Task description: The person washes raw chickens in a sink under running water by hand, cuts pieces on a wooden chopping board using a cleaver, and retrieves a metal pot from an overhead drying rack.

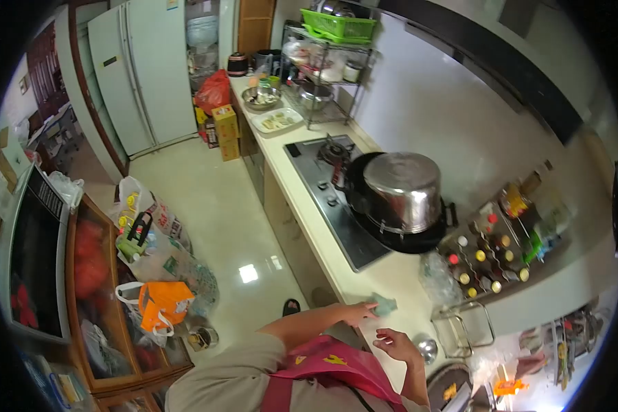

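Note:
My left hand [359, 313] reaches out over the pale countertop [347, 271], its fingers closed on a pale green cloth [384, 305] that lies against the surface. Bent at the elbow, my right arm holds my right hand [397, 343] above the counter close to my body, its fingers loosely curled and apart with nothing in them. A shiny metal ladle or bowl [427, 349] is just beside that hand. Behind the cloth stands the gas stove [340, 213], where a big upturned steel pot [406, 189] covers a black wok [419, 242].
Seasoning bottles [484, 264] crowd a rack right of the stove. A metal frame rack [470, 329] and a round chopping board [450, 384] are at lower right. Farther along sit a white tray of food [278, 121] and a steel basin [261, 99]. Shopping bags [165, 244] stand on the floor.

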`<act>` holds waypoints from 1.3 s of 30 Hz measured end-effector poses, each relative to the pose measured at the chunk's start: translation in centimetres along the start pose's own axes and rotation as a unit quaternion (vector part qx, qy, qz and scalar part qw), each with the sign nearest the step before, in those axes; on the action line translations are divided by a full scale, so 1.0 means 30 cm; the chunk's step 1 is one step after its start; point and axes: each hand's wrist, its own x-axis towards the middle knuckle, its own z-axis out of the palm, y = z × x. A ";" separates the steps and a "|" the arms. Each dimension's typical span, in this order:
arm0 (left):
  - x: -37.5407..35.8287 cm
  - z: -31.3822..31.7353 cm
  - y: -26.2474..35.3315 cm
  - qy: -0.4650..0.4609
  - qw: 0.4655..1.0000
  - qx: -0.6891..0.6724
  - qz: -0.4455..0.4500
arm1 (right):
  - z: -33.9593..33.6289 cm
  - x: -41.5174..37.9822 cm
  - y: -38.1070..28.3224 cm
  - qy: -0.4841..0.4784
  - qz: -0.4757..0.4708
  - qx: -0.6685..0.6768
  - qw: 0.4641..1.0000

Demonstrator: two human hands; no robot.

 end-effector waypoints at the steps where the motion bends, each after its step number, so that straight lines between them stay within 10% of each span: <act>1: -0.057 -0.079 -0.040 0.017 0.999 -0.044 -0.026 | 0.013 0.082 -0.010 -0.021 -0.011 0.021 1.000; 5: -0.441 -0.437 -0.330 0.085 0.955 -0.216 -0.186 | 0.055 0.470 -0.171 -0.046 -0.063 0.075 0.994; 11: -1.465 -0.806 -0.620 0.297 0.697 -0.185 -0.625 | 0.075 1.225 -0.778 -0.107 -0.225 -0.102 0.963; 15: -1.891 -0.927 -0.509 0.545 0.544 -0.251 -0.586 | 0.078 1.578 -1.304 -0.129 -0.385 -0.143 0.902; 21: -2.002 -0.982 -0.572 0.681 0.330 -0.324 -0.568 | 0.129 2.024 -1.782 -0.128 -0.428 -0.039 0.894; 24: -1.957 -1.282 -0.778 0.669 0.286 -0.365 -0.581 | 0.099 2.266 -1.898 -0.095 -0.285 0.021 0.954; 29: -2.192 -1.762 -1.313 0.577 0.557 -0.121 -0.586 | -0.173 2.581 -2.172 0.097 -0.272 0.144 0.946; 34: -2.179 -2.332 -1.576 0.621 0.559 -0.095 -0.541 | -0.612 2.871 -2.477 0.298 -0.328 0.231 0.866; 39: -2.254 -2.396 -1.921 0.606 0.548 -0.161 -0.553 | -1.046 3.112 -2.729 0.476 -0.313 0.188 0.800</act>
